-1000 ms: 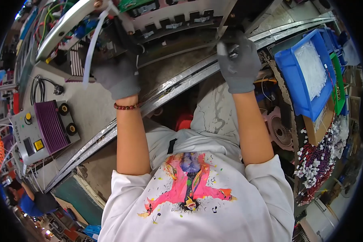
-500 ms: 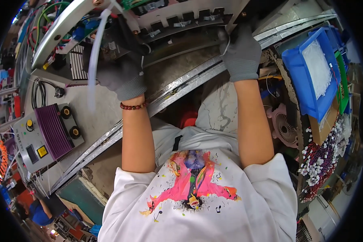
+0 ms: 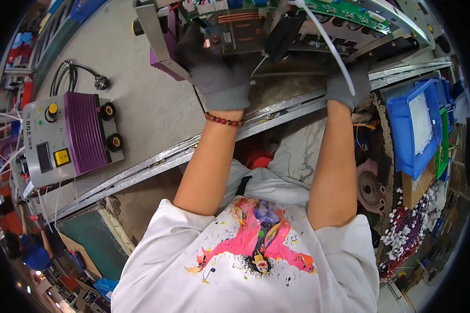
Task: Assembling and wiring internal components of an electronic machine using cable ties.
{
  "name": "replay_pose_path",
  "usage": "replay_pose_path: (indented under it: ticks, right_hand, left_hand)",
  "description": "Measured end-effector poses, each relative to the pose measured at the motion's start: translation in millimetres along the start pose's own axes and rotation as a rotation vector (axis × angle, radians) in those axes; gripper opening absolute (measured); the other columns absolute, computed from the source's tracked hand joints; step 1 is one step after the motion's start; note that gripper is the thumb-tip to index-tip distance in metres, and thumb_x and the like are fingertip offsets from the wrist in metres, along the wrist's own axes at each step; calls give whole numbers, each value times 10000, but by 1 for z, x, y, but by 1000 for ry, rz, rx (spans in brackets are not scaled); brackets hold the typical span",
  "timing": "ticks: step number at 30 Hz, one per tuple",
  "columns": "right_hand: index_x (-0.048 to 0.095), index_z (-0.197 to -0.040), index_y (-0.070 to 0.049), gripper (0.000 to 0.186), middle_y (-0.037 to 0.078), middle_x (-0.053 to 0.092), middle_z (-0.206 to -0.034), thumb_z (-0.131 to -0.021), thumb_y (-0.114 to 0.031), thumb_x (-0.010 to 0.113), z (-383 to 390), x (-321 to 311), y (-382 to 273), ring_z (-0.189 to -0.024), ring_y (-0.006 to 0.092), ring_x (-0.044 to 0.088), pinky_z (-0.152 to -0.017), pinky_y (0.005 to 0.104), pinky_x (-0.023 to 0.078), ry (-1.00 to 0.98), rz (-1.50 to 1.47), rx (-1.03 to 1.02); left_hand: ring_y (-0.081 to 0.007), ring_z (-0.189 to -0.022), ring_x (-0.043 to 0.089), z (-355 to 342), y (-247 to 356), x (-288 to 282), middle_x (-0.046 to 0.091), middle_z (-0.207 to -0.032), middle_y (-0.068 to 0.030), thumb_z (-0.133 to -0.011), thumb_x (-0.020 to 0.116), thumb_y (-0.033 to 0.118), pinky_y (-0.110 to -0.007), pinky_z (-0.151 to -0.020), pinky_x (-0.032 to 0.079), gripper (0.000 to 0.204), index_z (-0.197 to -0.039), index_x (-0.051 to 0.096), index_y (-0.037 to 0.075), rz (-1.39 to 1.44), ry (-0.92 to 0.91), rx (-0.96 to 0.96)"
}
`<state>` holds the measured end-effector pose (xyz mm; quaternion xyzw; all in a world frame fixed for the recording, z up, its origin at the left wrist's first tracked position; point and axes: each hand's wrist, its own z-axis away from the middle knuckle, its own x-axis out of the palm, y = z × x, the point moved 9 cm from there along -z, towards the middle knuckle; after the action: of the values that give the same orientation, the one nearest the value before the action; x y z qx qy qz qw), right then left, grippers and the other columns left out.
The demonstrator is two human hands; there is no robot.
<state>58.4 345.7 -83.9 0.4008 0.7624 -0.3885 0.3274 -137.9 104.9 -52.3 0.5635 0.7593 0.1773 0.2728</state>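
An open welding machine chassis (image 3: 397, 15) with green circuit boards and a grey metal frame stands at the far side of the bench. My left hand (image 3: 219, 78), in a grey glove, grips its near left part beside the purple side panel (image 3: 167, 57). My right hand (image 3: 347, 86), gloved alike, is at its lower right edge; the fingers are hidden beneath. Between the hands, a black long-bodied thing (image 3: 286, 34) with a thin metal rod at its lower end lies across the chassis. A white plastic strip (image 3: 329, 41) hangs in front.
A finished-looking welder (image 3: 73, 141) with a purple ribbed cover stands on the bench at left, near a black plug cable (image 3: 100, 82). At right are a blue tray (image 3: 410, 130), a pink fan (image 3: 369, 188) and bundled connector wires (image 3: 410, 235). Another person (image 3: 34, 250) is at lower left.
The open chassis has shifted and turned to the right across the bench, and both my hands have moved right with it. The finished-looking welder now shows more fully.
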Motion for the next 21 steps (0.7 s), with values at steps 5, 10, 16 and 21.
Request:
replay_pose_path:
  ticks: [5, 10, 16, 21]
  right_hand:
    - [654, -969, -84, 316, 140, 687, -926, -841, -371, 631, -10, 2, 10, -864, 346, 668, -747, 398, 538, 2, 124, 131]
    - [595, -1154, -60, 318, 206, 636, -1109, -837, -61, 572, 4, 0, -14, -1066, 359, 607, -878, 407, 509, -232, -132, 398]
    - [589, -1034, -54, 400, 186, 676, -868, -783, -337, 718, 3, -4, 19, -823, 409, 651, -748, 476, 514, -125, -266, 196]
    - [583, -1047, -50, 305, 159, 658, -953, -768, -156, 644, 33, -53, 16, -807, 347, 655, -744, 452, 523, -35, -557, -61]
  left_hand:
    - [-358, -1065, 513, -2, 10, 13, 518, -1126, -195, -702, 713, 158, -425, -924, 419, 606, -1216, 463, -45, -107, -51, 64]
    - [-268, -797, 580, -11, 0, 12, 587, -924, -128, -763, 655, 100, -356, -733, 486, 434, -1132, 497, -67, 21, -40, 102]
    - [-256, -1010, 568, 28, 75, -20, 567, -1132, -208, -765, 639, 60, -345, -817, 477, 498, -1202, 464, -103, -177, -151, 118]
    - [-361, -1104, 521, 71, 131, 13, 519, -1249, -205, -760, 612, 62, -462, -940, 414, 477, -1224, 519, 7, 152, -700, 181]
